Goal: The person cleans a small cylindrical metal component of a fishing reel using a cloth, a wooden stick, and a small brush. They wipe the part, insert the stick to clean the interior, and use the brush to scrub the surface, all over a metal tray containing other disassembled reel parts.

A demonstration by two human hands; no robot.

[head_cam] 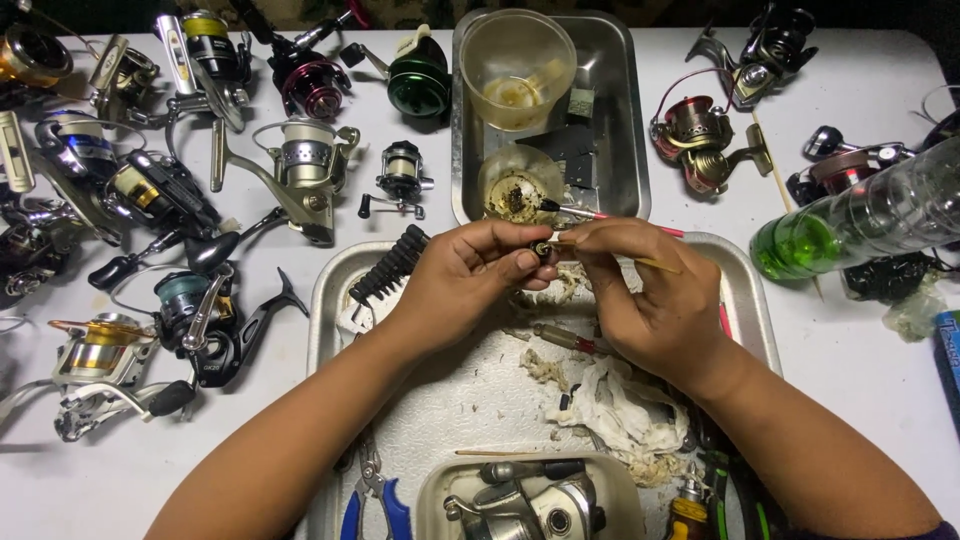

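Part: small black reel piece | pinched between both hands | left hand, right hand grasping it

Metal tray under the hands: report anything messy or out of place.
Crumpled, grease-stained white paper towels lie torn and scattered across the silver metal tray, and a green-tinted clear plastic bottle lies tipped on its side beside it.

Free room and obstacles, clock directions from the large metal tray. Both hands meet over its far rim: left hand, right hand. At 12 o'clock a smaller tray with a plastic cup blocks passage. From 9 to 11 o'clock, fishing reels crowd the worktop. At 2 o'clock lies a green bottle. Bare worktop lies open at 4 and 8 o'clock. Crumpled tissue and pliers clutter the tray's near half.
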